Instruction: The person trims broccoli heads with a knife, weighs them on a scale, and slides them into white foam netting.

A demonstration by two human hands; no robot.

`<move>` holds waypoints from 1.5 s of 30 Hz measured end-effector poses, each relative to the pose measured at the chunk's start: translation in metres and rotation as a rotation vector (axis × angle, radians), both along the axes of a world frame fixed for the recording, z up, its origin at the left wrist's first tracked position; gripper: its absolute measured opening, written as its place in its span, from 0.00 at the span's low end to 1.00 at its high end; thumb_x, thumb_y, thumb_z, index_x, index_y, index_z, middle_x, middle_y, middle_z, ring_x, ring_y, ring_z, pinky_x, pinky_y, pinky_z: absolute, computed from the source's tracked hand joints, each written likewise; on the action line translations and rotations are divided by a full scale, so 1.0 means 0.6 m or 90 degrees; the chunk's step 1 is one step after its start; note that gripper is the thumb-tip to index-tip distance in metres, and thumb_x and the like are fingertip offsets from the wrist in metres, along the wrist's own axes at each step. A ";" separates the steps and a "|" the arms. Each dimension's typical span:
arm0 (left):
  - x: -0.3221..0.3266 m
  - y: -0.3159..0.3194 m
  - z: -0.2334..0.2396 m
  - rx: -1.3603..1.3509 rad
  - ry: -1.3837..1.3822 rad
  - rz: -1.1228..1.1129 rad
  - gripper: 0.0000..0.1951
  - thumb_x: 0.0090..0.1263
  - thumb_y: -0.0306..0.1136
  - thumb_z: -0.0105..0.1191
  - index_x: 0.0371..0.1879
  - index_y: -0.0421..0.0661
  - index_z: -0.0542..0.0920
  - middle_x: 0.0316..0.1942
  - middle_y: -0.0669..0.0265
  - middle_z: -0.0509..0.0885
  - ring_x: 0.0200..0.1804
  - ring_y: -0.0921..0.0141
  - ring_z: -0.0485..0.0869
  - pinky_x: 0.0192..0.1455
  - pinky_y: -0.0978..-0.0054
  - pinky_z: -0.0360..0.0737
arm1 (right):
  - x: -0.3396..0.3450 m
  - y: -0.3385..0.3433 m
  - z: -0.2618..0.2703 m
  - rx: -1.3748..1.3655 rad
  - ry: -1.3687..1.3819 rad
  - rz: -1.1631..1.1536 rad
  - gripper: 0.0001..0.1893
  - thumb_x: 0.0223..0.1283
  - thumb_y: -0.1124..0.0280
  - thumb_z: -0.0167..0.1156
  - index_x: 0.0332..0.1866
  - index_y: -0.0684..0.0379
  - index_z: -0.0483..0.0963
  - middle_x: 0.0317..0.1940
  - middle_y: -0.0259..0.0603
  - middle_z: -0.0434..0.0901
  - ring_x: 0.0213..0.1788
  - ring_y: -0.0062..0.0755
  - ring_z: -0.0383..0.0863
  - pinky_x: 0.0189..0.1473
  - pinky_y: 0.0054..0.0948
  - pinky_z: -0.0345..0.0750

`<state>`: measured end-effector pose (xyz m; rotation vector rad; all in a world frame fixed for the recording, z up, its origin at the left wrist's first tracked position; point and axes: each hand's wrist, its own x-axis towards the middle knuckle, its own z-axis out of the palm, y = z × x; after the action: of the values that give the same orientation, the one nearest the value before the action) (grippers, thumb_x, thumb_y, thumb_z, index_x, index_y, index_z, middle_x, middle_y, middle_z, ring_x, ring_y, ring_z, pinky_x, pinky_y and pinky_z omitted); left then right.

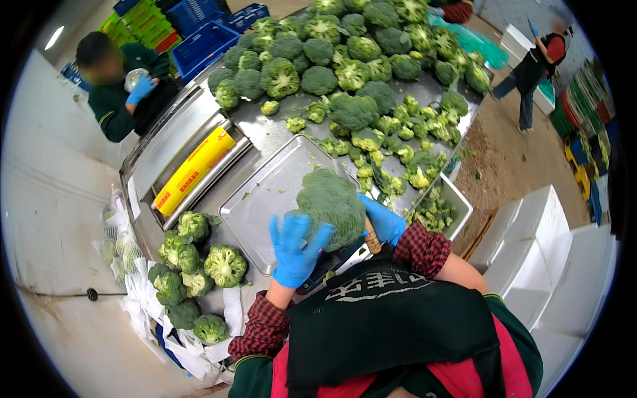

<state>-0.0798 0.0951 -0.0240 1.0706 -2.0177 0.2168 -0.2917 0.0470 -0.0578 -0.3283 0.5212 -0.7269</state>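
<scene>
A large broccoli head (332, 209) is in front of me, over the near right part of a metal tray (259, 199). My left hand (297, 251), in a blue glove, is at its lower left with the fingers spread; whether they touch it I cannot tell. My right hand (383, 219), also gloved in blue, is at its right side, beside a wooden handle (371, 237) whose tool is mostly hidden. What the right fingers grip is hidden behind the broccoli and handle. Trimmed broccoli heads (225, 265) stand to the left of the tray.
Many broccoli heads (318, 52) are piled at the table's far side, with loose florets (398, 154) nearer. A yellow roll (194, 170) lies in a metal holder at left. A white bin (460, 214) of florets and foam boxes (527, 239) stand right. Two people are beyond the table.
</scene>
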 end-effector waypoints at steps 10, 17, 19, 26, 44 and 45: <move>0.031 0.047 0.006 0.442 1.148 -0.225 0.27 0.77 0.41 0.40 0.72 0.45 0.56 0.71 0.58 0.61 0.70 0.63 0.63 0.72 0.62 0.61 | 0.093 -0.013 0.026 -0.186 0.236 0.065 0.29 0.65 0.65 0.56 0.69 0.53 0.58 0.45 0.32 0.77 0.30 0.17 0.77 0.23 0.16 0.73; 0.074 0.121 -0.039 0.379 1.364 -0.092 0.25 0.77 0.46 0.42 0.66 0.44 0.65 0.66 0.59 0.70 0.66 0.63 0.69 0.70 0.61 0.65 | 0.161 0.024 0.078 -0.383 0.390 0.213 0.30 0.63 0.64 0.60 0.69 0.55 0.60 0.36 0.31 0.79 0.31 0.14 0.76 0.20 0.15 0.71; 0.101 0.153 -0.050 0.332 1.411 -0.075 0.24 0.75 0.45 0.44 0.65 0.44 0.68 0.64 0.61 0.72 0.64 0.64 0.71 0.69 0.62 0.67 | 0.175 0.022 0.071 -0.422 0.405 0.283 0.29 0.64 0.64 0.59 0.69 0.55 0.62 0.38 0.32 0.81 0.33 0.13 0.77 0.19 0.14 0.71; 0.257 0.277 -0.083 0.230 1.002 0.359 0.23 0.70 0.41 0.50 0.62 0.44 0.72 0.59 0.62 0.75 0.60 0.67 0.73 0.66 0.67 0.67 | 0.130 0.013 0.061 -0.373 0.362 0.359 0.25 0.67 0.59 0.55 0.64 0.61 0.67 0.43 0.33 0.80 0.38 0.12 0.80 0.18 0.12 0.66; 0.066 0.025 -0.059 0.320 0.283 0.276 0.20 0.68 0.32 0.55 0.59 0.41 0.74 0.59 0.55 0.75 0.63 0.58 0.71 0.67 0.62 0.64 | -0.093 -0.240 -0.057 -0.733 0.862 0.013 0.33 0.54 0.63 0.67 0.67 0.55 0.65 0.55 0.51 0.74 0.59 0.48 0.74 0.58 0.36 0.72; 0.036 -0.004 -0.058 0.364 0.203 0.197 0.22 0.66 0.33 0.57 0.59 0.44 0.75 0.59 0.53 0.74 0.63 0.55 0.70 0.67 0.60 0.65 | -0.095 -0.252 -0.058 -0.681 0.814 0.019 0.34 0.53 0.63 0.68 0.66 0.57 0.65 0.55 0.49 0.75 0.58 0.44 0.75 0.58 0.35 0.72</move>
<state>-0.0580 0.0929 -0.0590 1.6556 -1.6494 -0.3788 -0.3488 -0.1040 -0.0926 -1.8607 1.2873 -0.6440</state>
